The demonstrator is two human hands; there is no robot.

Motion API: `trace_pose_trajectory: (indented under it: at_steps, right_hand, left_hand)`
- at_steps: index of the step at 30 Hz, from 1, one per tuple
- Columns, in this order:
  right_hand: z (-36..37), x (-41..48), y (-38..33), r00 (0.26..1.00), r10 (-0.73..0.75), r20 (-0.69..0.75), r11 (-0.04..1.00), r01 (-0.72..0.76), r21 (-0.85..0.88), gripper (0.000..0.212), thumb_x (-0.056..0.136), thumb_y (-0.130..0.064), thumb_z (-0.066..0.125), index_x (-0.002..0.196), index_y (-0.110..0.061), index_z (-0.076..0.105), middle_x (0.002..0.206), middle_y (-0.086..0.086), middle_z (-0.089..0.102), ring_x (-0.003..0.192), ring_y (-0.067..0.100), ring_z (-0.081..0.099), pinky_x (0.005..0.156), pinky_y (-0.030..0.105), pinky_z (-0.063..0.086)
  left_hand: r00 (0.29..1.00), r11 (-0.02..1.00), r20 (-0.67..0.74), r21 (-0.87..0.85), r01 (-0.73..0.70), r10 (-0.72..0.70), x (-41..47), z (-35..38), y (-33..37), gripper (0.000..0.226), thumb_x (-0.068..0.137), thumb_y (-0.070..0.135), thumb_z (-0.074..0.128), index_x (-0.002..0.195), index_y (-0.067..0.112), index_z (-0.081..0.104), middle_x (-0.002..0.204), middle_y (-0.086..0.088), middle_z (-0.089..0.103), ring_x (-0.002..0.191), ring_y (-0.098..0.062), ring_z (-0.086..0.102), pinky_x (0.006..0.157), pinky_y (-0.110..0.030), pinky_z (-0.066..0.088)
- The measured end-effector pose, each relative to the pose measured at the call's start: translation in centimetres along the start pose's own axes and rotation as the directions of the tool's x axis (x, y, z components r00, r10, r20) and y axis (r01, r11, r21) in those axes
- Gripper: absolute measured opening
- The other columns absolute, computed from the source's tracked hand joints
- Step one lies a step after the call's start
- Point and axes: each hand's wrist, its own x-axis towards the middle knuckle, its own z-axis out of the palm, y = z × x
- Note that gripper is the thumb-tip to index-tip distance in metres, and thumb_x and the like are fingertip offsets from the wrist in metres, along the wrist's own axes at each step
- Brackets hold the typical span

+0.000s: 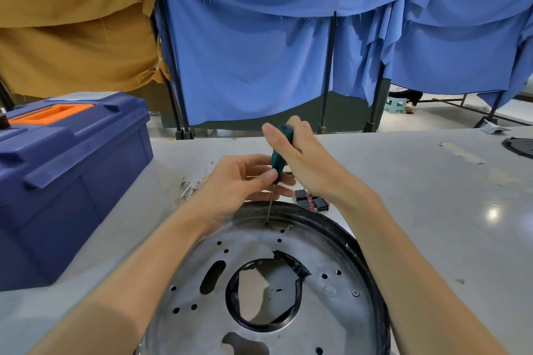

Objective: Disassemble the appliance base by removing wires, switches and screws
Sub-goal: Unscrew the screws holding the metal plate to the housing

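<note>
Progress seems well along: wires point(190, 184) and black switches point(310, 200) lie loose on the table point(432, 210) at 12 o'clock of the appliance base point(259, 253). Right hand point(300, 158) grips the green screwdriver point(281, 153), left hand point(242, 181) pinches its lower handle, tip at the base's 12 o'clock beside the raised rim (1 screw point(355, 293) shows at 3 o'clock). Toolbox point(72, 181) crowds 9 o'clock; 3 o'clock lies open.

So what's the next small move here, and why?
Probably twist the screwdriver counterclockwise to unscrew: its tip is planted near the far edge of the metal base, right hand gripping the handle, left hand pinching it lower down.
</note>
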Motion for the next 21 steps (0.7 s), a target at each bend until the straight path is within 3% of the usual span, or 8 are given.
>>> trace_pose_trajectory:
  at_steps: [3,7,10,14,18,21]
  right_hand:
    - [-0.8,-0.1,-0.2,0.998,-0.03,-0.064,0.999,0.032,0.026,0.038,0.087,-0.055,0.061,0.094,-0.021,0.044,0.091,-0.002,0.051,0.074,0.008,0.049,0.063,0.019,0.042]
    - [-1.6,-0.3,-0.8,0.975,-0.107,-0.193,0.993,0.116,0.035,0.045,0.072,-0.04,0.084,0.092,-0.013,0.054,0.082,-0.002,0.063,0.069,0.011,0.057,0.063,0.018,0.049]
    - [-1.4,-0.4,-1.2,0.964,-0.12,-0.236,0.991,0.131,0.033,0.042,0.069,-0.034,0.087,0.086,-0.008,0.059,0.077,-0.002,0.066,0.071,0.015,0.061,0.067,0.025,0.052]
    - [-1.4,-0.5,-1.2,0.968,-0.114,-0.223,0.986,0.137,0.091,0.033,0.069,-0.029,0.088,0.079,-0.013,0.06,0.079,-0.002,0.069,0.072,0.013,0.064,0.071,0.027,0.055]
    - [-1.3,-0.5,-1.3,0.978,-0.102,-0.179,0.98,0.13,0.148,0.028,0.071,-0.02,0.086,0.089,-0.011,0.067,0.083,-0.006,0.071,0.079,0.011,0.068,0.079,0.031,0.057]
    - [-1.2,-0.7,-1.3,0.982,-0.129,-0.135,0.969,0.154,0.193,0.025,0.078,-0.004,0.078,0.1,-0.011,0.07,0.09,-0.002,0.074,0.087,0.011,0.07,0.087,0.034,0.055]
  left_hand:
    - [1.0,0.998,-0.031,0.061,0.008,-0.006,0.1,0.4,-0.1,0.016,0.098,0.004,0.051,0.103,0.007,0.066,0.088,-0.007,0.076,0.084,-0.027,0.075,0.075,-0.029,0.06]
    - [0.999,0.996,-0.041,0.088,0.021,-0.018,0.1,0.5,0.1,0.011,0.096,0.007,0.055,0.1,0.004,0.066,0.086,-0.007,0.075,0.082,-0.027,0.075,0.075,-0.03,0.061]
    - [0.998,0.996,-0.048,0.077,0.034,-0.03,0.1,0.4,0.3,0.01,0.096,0.005,0.056,0.099,0.002,0.064,0.086,-0.008,0.075,0.082,-0.028,0.075,0.072,-0.029,0.06]
    - [0.997,0.996,-0.077,0.078,0.038,-0.032,0.1,0.4,0.4,0.006,0.093,0.002,0.059,0.096,0.0,0.063,0.083,-0.009,0.074,0.079,-0.03,0.075,0.068,-0.029,0.06]
    - [0.992,0.996,-0.123,0.081,0.042,-0.032,0.1,0.3,0.4,0.01,0.089,-0.002,0.064,0.095,-0.008,0.058,0.078,-0.008,0.072,0.075,-0.032,0.074,0.068,-0.034,0.061]
    - [0.987,0.996,-0.159,0.082,0.039,-0.025,0.1,0.6,0.4,0.014,0.084,-0.005,0.068,0.088,-0.003,0.055,0.08,-0.007,0.067,0.069,-0.033,0.073,0.067,-0.037,0.062]
